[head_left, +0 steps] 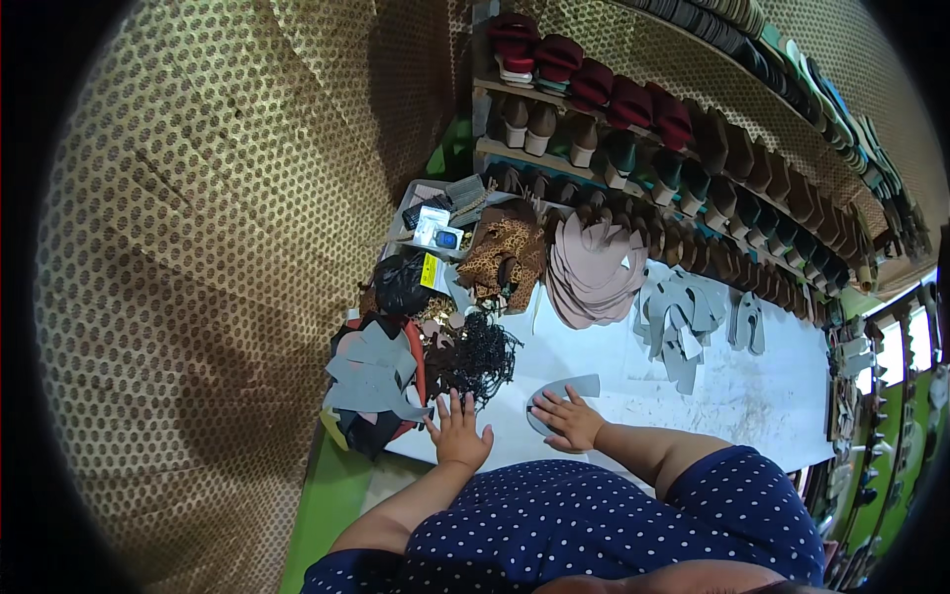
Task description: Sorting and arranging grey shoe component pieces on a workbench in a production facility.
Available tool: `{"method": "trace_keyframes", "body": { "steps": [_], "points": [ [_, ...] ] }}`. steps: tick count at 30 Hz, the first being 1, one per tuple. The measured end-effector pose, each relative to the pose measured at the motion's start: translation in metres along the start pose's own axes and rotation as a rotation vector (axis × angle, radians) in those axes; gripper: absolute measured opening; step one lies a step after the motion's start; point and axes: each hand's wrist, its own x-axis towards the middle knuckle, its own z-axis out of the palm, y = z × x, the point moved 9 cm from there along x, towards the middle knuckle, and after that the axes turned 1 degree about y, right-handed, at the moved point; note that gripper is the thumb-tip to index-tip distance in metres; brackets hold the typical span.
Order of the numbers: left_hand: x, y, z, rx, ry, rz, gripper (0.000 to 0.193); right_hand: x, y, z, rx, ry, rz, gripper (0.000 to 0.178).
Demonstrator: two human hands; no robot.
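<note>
My right hand (569, 420) lies flat on a grey curved cut piece (584, 384) on the white tabletop (633, 426), fingers apart, pressing on it rather than gripping. My left hand (458, 431) is spread with nothing in it at the table's near left edge. Just beyond its fingertips is a tangled heap of black straps (483, 358). To its left lies a pile of grey cut pieces (368, 374) with some black and red material under it.
Behind are a leopard-print bundle (505, 259), a stack of pale pink cut pieces (594, 277), and more grey pieces (681, 312). A black plastic bag (401, 284) sits at the left. Shelves of shoes and shoe lasts (618, 153) rise at the back; a patterned wall covering (218, 218) hangs left.
</note>
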Motion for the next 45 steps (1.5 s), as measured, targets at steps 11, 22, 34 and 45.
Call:
{"method": "trace_keyframes", "body": {
  "steps": [11, 22, 34, 45],
  "points": [
    [0.0014, -0.0005, 0.002, 0.006, 0.006, -0.002, 0.082, 0.0009, 0.0063, 0.008, -0.051, -0.008, -0.008, 0.063],
    [0.0012, 0.0001, 0.0016, 0.002, -0.001, 0.0, 0.083, 0.0015, 0.0056, 0.0089, -0.046, -0.067, -0.01, 0.068],
    [0.001, 0.0011, -0.0017, 0.005, 0.038, 0.018, 0.083, 0.0024, 0.0062, 0.0085, -0.06, -0.082, -0.003, 0.073],
    [-0.0007, 0.0016, -0.0012, 0.021, 0.023, 0.007, 0.082, 0.0011, 0.0058, 0.0082, -0.099, -0.062, 0.004, 0.081]
  ]
}}
